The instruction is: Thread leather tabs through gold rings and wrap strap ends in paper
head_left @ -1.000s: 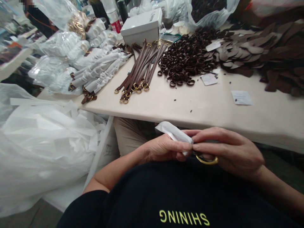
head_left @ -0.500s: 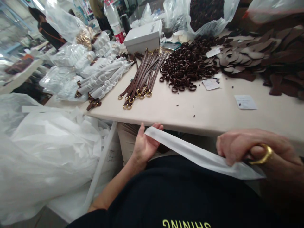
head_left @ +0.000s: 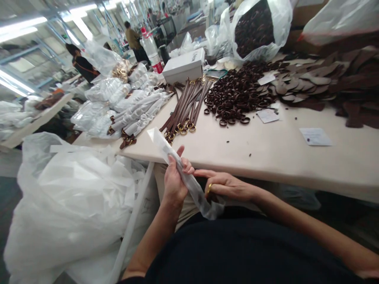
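Observation:
My left hand (head_left: 175, 179) is closed around the middle of a long, narrow white sleeve (head_left: 194, 188), thumb on one side and fingers on the other. The sleeve slants from its flat upper end, over the table edge, down toward my lap. At its lower end, my right hand (head_left: 226, 185) has curled fingers at a gold ring, with the index finger stretched toward my left hand. Dark brown shows beside that ring, apparently a leather strap (head_left: 213, 198) partly in the sleeve; the fingers hide most of it. A darker shape shows faintly through the white material.
Brown straps with gold rings (head_left: 189, 104) lie on the table (head_left: 266, 157), beside wrapped straps (head_left: 142, 112). Behind are a heap of brown loops (head_left: 237, 94), flat brown pieces (head_left: 319, 79) and a white box (head_left: 185, 65). A large bag of white sleeves (head_left: 68, 205) stands left.
My right hand has come left, close to my left hand. My left hand now grips the sleeve farther along, and its upper end points up and left. The view has tilted up.

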`<state>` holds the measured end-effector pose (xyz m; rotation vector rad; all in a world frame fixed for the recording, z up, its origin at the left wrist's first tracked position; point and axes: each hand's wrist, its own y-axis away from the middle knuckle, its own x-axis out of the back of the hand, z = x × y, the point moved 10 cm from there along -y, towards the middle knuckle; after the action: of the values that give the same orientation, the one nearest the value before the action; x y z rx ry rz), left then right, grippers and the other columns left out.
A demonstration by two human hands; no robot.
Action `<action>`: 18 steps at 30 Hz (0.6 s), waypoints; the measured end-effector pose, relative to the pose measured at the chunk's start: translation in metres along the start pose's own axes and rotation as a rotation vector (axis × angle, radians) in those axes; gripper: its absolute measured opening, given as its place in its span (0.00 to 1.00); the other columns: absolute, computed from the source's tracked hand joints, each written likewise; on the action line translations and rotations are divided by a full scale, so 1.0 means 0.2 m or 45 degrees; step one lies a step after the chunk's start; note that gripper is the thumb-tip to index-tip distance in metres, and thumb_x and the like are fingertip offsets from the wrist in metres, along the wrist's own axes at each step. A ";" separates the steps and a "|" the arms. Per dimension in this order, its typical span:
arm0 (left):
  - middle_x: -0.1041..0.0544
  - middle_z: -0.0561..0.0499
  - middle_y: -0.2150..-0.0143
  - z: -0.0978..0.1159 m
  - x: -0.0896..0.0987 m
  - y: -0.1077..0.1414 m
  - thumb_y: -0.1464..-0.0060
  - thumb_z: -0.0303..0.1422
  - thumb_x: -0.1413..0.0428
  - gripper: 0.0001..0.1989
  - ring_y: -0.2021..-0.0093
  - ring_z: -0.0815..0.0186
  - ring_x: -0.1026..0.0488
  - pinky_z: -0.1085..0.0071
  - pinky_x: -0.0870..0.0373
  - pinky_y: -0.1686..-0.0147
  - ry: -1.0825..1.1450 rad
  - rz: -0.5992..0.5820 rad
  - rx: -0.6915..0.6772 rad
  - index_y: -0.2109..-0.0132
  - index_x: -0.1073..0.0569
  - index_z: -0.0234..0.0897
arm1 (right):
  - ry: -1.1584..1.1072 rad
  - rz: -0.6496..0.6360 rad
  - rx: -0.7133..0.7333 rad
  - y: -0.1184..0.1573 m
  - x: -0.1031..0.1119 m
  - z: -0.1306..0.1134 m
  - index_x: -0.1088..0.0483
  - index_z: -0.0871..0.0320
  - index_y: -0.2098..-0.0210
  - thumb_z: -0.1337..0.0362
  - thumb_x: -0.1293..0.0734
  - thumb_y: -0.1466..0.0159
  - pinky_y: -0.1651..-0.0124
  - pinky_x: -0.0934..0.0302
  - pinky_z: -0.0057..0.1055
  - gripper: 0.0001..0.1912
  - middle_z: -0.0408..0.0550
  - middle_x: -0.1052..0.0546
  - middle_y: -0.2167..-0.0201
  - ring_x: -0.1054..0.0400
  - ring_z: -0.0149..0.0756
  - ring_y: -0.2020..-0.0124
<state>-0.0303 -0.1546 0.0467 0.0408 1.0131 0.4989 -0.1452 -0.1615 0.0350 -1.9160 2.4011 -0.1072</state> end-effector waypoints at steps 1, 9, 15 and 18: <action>0.35 0.56 0.77 0.00 -0.01 0.01 0.29 0.40 0.57 0.21 0.81 0.76 0.40 0.81 0.38 0.79 -0.056 -0.013 -0.010 0.47 0.25 0.31 | -0.081 -0.077 0.005 -0.05 -0.07 0.03 0.24 0.64 0.64 0.46 0.40 0.29 0.63 0.33 0.29 0.26 0.59 0.30 0.46 0.28 0.35 0.61; 0.19 0.43 0.55 -0.01 0.10 0.05 0.43 0.48 0.40 0.28 0.57 0.60 0.23 0.67 0.29 0.53 -0.930 -0.121 -0.008 0.41 0.26 0.35 | 0.312 0.237 0.236 -0.19 -0.07 -0.04 0.28 0.61 0.69 0.46 0.45 0.27 0.63 0.39 0.27 0.28 0.47 0.30 0.70 0.37 0.31 0.69; 0.20 0.42 0.52 0.02 0.20 0.07 0.39 0.45 0.45 0.22 0.50 0.54 0.25 0.65 0.34 0.46 -1.379 -0.155 0.020 0.48 0.21 0.33 | 0.219 0.384 0.125 -0.13 0.09 0.01 0.24 0.61 0.64 0.49 0.41 0.28 0.50 0.36 0.33 0.24 0.53 0.25 0.55 0.30 0.38 0.53; 0.19 0.43 0.56 -0.02 0.27 0.11 0.38 0.43 0.46 0.18 0.53 0.53 0.25 0.64 0.33 0.49 -1.493 -0.152 0.056 0.52 0.20 0.35 | -0.083 0.446 -0.034 -0.12 0.16 0.07 0.22 0.61 0.63 0.45 0.38 0.31 0.44 0.37 0.35 0.25 0.56 0.26 0.47 0.35 0.43 0.42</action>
<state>-0.0192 -0.1134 0.0078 0.2758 -0.1247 0.2581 -0.1279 -0.1984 0.0221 -1.4524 2.6575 0.0064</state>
